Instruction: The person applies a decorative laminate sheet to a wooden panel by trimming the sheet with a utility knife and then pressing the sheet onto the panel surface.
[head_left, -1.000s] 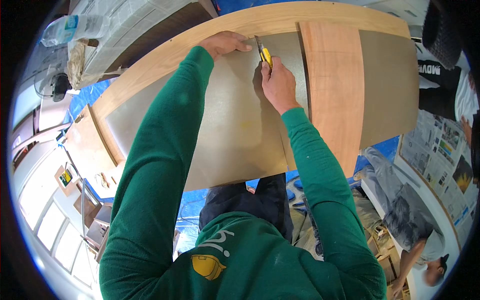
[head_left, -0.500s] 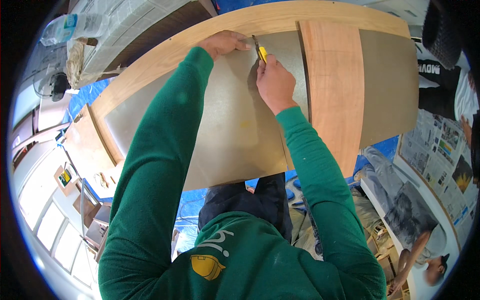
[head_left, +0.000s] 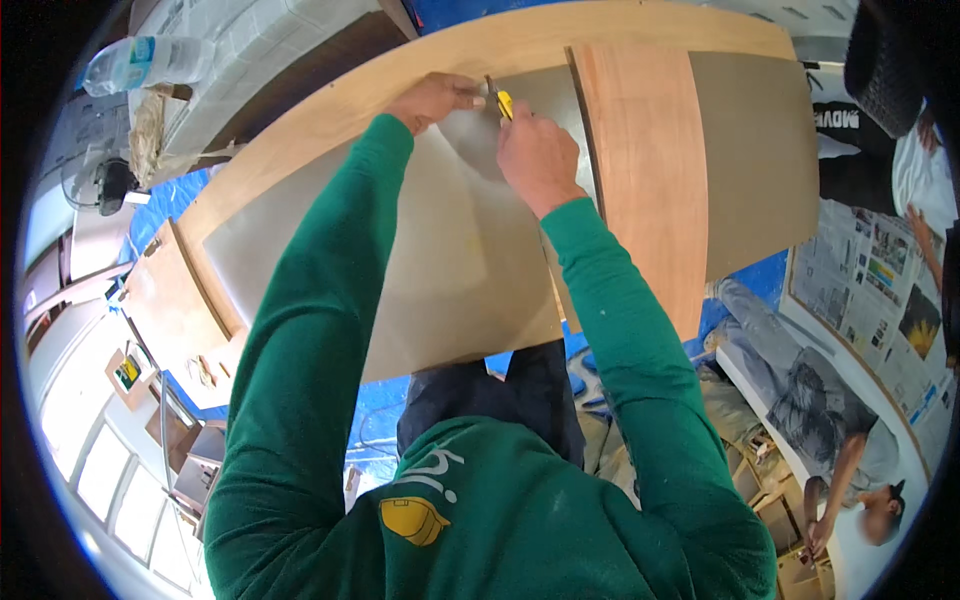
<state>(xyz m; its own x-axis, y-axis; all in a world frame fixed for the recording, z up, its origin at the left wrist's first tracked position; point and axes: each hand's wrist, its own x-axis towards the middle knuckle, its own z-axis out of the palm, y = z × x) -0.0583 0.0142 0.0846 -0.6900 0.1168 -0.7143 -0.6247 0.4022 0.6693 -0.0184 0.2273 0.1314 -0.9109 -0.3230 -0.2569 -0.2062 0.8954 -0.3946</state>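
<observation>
A large grey-brown laminate sheet [head_left: 420,290] lies over the wooden board [head_left: 360,85], its far part bowed. My left hand [head_left: 432,101] is at the sheet's far edge, thumb and fingers closed on it. My right hand [head_left: 540,155] grips a yellow utility knife [head_left: 504,104], its blade pointing away from me near the far edge, just right of my left fingers. A narrow gap splits the sheet below my right wrist, toward the near edge. Right of that hand, a reddish wooden plank [head_left: 645,170] lies across the sheet.
At the left, a smaller wooden panel [head_left: 175,280] rests beside the board. A plastic bottle [head_left: 150,64] lies on a paper-covered surface at upper left. Blue sheeting [head_left: 765,285] covers the floor. Two other people are at the right, one [head_left: 850,470] seated low with hands together.
Both hands and the knife have shifted slightly left. The gap in the sheet near its front edge looks wider, and the sheet's far part bows more. The plank appears farther left in the picture.
</observation>
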